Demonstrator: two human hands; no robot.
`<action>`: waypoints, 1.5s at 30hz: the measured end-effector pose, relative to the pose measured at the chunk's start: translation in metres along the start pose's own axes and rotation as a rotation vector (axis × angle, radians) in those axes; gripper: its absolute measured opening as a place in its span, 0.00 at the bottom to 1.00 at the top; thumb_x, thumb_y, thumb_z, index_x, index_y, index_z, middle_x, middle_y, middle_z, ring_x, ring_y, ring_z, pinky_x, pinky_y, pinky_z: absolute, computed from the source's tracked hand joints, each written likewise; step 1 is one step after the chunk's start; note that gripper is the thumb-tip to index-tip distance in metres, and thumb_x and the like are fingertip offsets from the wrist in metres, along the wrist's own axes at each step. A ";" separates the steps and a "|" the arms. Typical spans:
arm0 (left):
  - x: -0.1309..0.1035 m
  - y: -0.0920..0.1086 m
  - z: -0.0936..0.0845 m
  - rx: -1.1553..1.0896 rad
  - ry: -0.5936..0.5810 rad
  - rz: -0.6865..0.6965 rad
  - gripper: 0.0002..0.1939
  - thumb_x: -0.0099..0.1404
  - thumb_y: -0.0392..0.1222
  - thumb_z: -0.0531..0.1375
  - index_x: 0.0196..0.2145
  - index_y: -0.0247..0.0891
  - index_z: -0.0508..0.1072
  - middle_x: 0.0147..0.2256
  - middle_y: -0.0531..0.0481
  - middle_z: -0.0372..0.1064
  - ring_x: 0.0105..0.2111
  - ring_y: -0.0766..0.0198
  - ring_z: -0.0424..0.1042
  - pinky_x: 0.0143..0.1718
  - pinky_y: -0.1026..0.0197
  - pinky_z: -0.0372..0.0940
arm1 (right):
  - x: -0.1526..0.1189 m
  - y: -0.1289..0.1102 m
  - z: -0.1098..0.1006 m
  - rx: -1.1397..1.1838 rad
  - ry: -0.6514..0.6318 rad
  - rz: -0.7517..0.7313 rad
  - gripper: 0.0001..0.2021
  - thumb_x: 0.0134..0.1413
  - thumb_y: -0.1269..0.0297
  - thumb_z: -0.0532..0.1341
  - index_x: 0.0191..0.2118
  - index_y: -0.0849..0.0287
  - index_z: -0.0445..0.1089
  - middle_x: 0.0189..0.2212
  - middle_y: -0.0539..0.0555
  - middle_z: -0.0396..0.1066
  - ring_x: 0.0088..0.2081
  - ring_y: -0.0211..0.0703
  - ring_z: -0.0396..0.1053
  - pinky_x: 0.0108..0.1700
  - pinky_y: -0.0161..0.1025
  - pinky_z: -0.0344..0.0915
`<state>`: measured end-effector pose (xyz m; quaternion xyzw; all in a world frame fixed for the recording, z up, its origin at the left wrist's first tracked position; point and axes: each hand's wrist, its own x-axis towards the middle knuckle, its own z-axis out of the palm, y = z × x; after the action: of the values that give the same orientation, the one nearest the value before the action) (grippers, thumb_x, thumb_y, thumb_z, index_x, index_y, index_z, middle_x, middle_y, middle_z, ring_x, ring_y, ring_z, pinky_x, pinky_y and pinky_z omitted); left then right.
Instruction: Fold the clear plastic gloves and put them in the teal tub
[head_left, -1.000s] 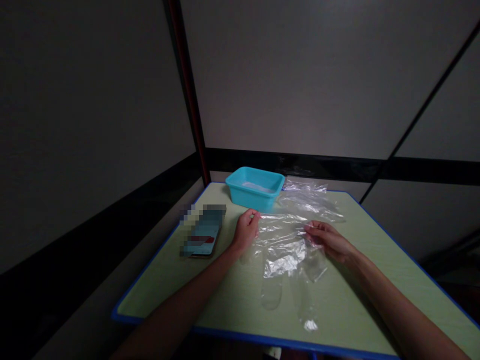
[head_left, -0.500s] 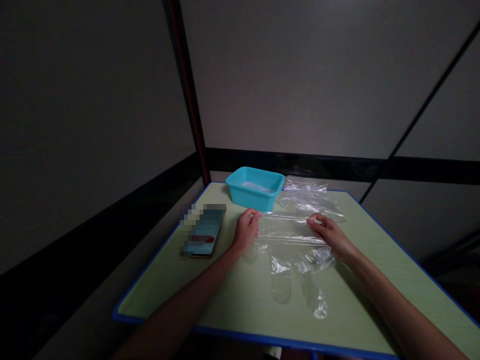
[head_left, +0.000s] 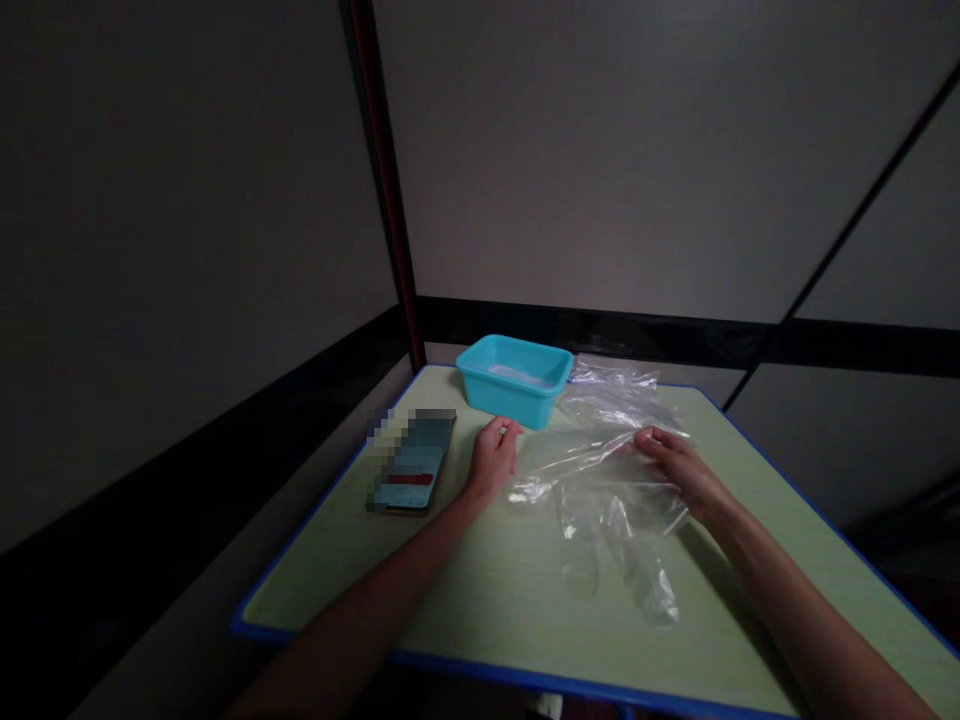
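A clear disposable plastic glove (head_left: 577,480) hangs slack over the table, its finger parts dangling toward the near edge. My right hand (head_left: 671,465) pinches the glove's cuff edge between thumb and fingers. Just left of the glove is my left hand (head_left: 493,458), its fingers curled together with no film visible in them. Behind my left hand stands a turquoise plastic basin (head_left: 510,405) with something whitish inside, too dim to make out.
A crumpled pile of clear plastic (head_left: 615,395) lies right of the basin. On the left side of the blue-edged table (head_left: 465,600) lies a phone (head_left: 415,465), partly pixelated. Walls stand close behind and to the left.
My left hand has let go of the glove's edge. The film, stretched taut between both hands before, has gone slack and shifted right with my right hand.
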<state>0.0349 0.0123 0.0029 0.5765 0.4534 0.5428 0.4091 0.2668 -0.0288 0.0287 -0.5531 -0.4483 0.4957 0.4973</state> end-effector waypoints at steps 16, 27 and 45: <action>0.009 -0.013 -0.003 -0.026 0.025 -0.036 0.07 0.53 0.42 0.51 0.22 0.36 0.62 0.09 0.62 0.50 0.11 0.72 0.52 0.14 0.70 0.47 | -0.083 -0.042 0.089 -1.326 -0.444 -0.668 0.06 0.56 0.70 0.48 0.37 0.60 0.59 0.29 0.56 0.69 0.25 0.42 0.67 0.24 0.35 0.54; 0.007 0.003 -0.013 0.065 0.132 0.034 0.04 0.52 0.38 0.51 0.22 0.37 0.61 0.11 0.61 0.53 0.12 0.72 0.53 0.15 0.70 0.47 | -0.044 -0.021 0.064 -0.596 -0.606 -0.275 0.11 0.53 0.57 0.52 0.38 0.59 0.58 0.29 0.52 0.64 0.25 0.36 0.66 0.22 0.31 0.61; -0.044 0.011 -0.001 0.900 -0.883 0.641 0.31 0.59 0.55 0.50 0.57 0.40 0.50 0.59 0.44 0.39 0.59 0.56 0.37 0.56 0.53 0.38 | 0.016 0.012 -0.021 -0.987 -0.124 -0.448 0.11 0.45 0.58 0.56 0.31 0.62 0.65 0.26 0.54 0.68 0.25 0.41 0.64 0.27 0.36 0.58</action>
<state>0.0351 -0.0334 0.0026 0.9610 0.2335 0.1118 0.0968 0.2894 -0.0164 0.0150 -0.5815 -0.7632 0.1398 0.2447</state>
